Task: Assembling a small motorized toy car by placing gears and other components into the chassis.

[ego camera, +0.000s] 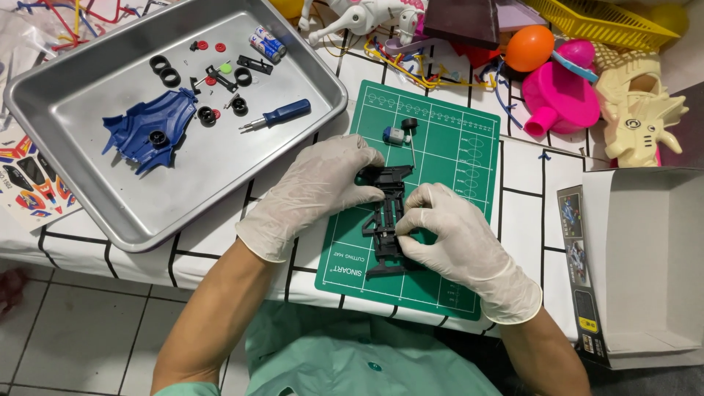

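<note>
A black toy car chassis (386, 220) lies lengthwise on a green cutting mat (455, 154). My left hand (323, 183), in a white glove, grips its far end. My right hand (447, 235), also gloved, pinches its right side near the middle. Just beyond the chassis on the mat lie a small silver and blue motor (394, 135), a thin metal axle (412, 150) and a small black wheel (409, 123).
A metal tray (88, 191) at left holds a blue car body (147, 130), black tyres (166, 70), a blue-handled screwdriver (282, 114), two batteries (268, 44) and small parts. An open white box (645, 257) sits at right. Colourful toys crowd the far edge. A sticker sheet (29, 180) lies far left.
</note>
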